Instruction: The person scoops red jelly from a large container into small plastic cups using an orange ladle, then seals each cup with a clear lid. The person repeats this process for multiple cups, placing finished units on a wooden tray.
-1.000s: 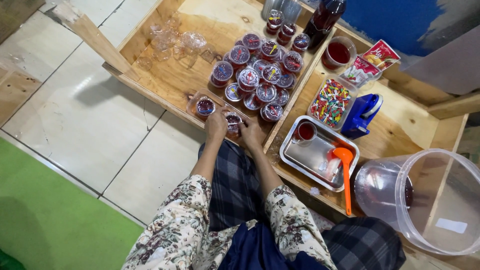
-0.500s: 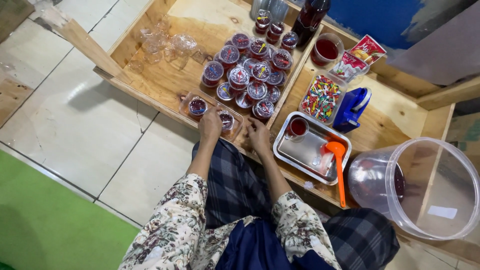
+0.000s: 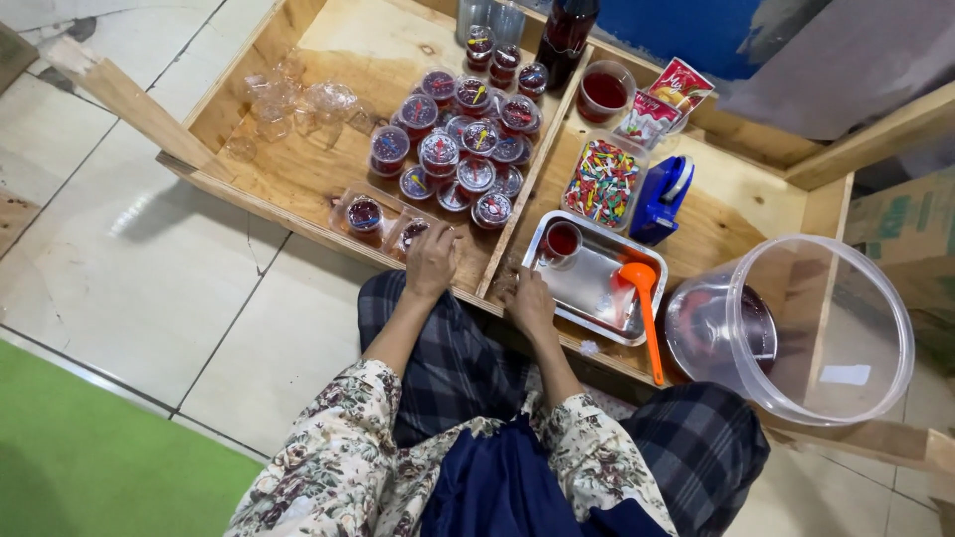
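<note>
Down low, a green mat (image 3: 90, 477) meets pale floor tiles (image 3: 149, 278), and the person sits at a wooden tray (image 3: 298, 179) of two compartments. The left hand (image 3: 431, 261) lies fingers-down over a small lidded cup (image 3: 412, 232) at the near rim of the left compartment, covering it rather than visibly clamping; a twin cup (image 3: 364, 213) sits just beside. The right hand (image 3: 527, 301) rests loosely, fingers curled, on the tray's front edge, touching the steel pan (image 3: 587, 288) with its orange scoop (image 3: 644, 303). Beyond, filled cups (image 3: 463, 149) cluster; a clear bucket (image 3: 796, 328) stands right.
</note>
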